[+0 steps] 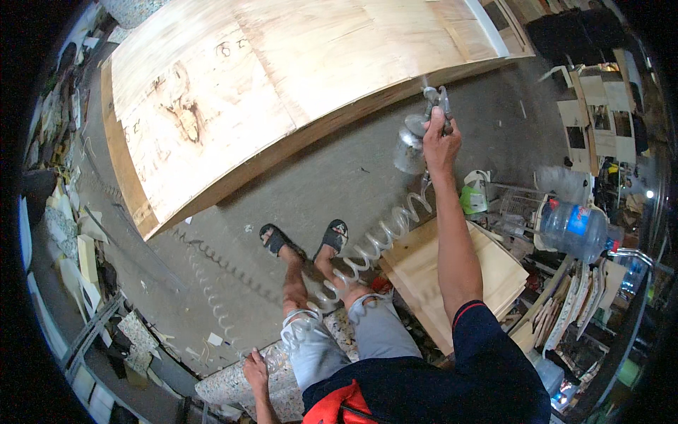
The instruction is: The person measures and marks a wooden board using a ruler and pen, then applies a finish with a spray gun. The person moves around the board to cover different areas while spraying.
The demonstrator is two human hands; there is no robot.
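My right hand (pixel 441 141) is wrapped round the handle of a spray gun (pixel 431 106) with a silver metal cup (pixel 409 150) under it. Fine mist leaves its nozzle toward the near edge of a large plywood panel (pixel 233 92). From the gun a clear coiled air hose (pixel 381 240) hangs down across my legs. Low on the left, my left hand (pixel 256 369) is closed beside my knee, apparently around the hose, whose coils run on over the floor. Small fingers and the dim light hide part of that grip.
Foam blocks and scraps (pixel 88 261) line the left side. To my right lie stacked plywood sheets (pixel 459 275), a green-and-white jug (pixel 475 192), a wire basket (pixel 519 205) and a large blue water bottle (pixel 575 226). I sit on a speckled foam block (pixel 233 381).
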